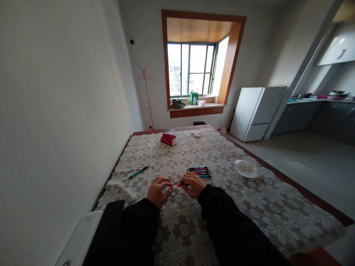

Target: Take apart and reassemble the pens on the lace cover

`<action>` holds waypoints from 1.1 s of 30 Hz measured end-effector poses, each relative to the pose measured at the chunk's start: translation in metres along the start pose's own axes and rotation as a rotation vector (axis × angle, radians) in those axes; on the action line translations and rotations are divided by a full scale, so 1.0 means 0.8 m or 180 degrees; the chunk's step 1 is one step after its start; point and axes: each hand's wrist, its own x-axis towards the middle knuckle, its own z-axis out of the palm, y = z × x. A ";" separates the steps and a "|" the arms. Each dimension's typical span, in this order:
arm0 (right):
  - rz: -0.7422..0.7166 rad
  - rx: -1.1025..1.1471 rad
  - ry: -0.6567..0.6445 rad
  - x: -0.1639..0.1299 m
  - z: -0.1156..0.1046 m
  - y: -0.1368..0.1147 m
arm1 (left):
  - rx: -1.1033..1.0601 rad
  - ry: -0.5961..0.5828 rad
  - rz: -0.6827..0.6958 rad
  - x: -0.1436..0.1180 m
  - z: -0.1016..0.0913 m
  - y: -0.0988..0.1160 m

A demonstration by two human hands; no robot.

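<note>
Left hand (160,191): loosely pinched, contents unclear; right hand (193,183): pinching red piece (179,185), between both hands; pens (199,170): row, just beyond right hand.

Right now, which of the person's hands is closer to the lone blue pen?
The left hand. It sits right of the lone blue pen; the right hand is farther right, by the row of pens.

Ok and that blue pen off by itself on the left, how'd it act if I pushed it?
The blue pen looks slim, so it's probably light and may roll if pushed sideways. The tablecloth beneath looks textured, which might slow it, though. Its straight barrel suggests it would stay stiff rather than bend.
</note>
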 end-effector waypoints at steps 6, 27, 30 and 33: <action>0.0043 0.0020 0.0009 0.000 0.000 0.001 | 0.0008 0.0052 -0.0008 0.001 -0.001 0.001; 0.0925 0.2773 0.1180 0.014 0.003 -0.015 | 0.0437 -0.0191 -0.0109 -0.001 0.000 0.001; 0.0890 0.2507 0.1394 0.013 0.003 -0.016 | 0.0545 -0.0399 -0.0188 -0.004 0.003 -0.003; 0.0878 0.2449 0.1533 0.012 0.003 -0.016 | 0.0576 -0.0488 -0.0202 -0.004 0.005 -0.006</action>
